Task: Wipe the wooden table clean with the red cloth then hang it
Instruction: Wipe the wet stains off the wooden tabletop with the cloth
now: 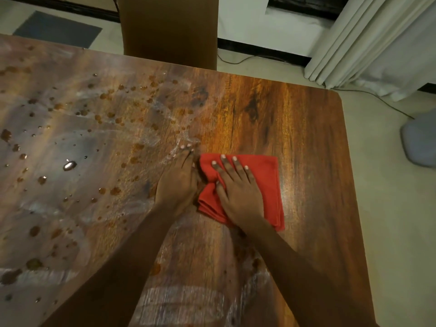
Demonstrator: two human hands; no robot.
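Observation:
The folded red cloth [266, 185] lies flat on the wooden table [295, 119], right of centre. My right hand [238, 194] presses on the cloth with fingers spread, covering its left half. My left hand [177, 182] rests flat on the bare wood just left of the cloth, touching its left edge, fingers together. Brown droplets and wet smears [94, 119] cover the left and middle of the table; the right side looks dry and shiny.
A brown chair back [169, 29] stands at the table's far edge. White curtains [377, 43] hang at the back right. A grey round base [420, 140] sits on the floor to the right, with a cable running to it. A grey mat [56, 29] lies at the far left.

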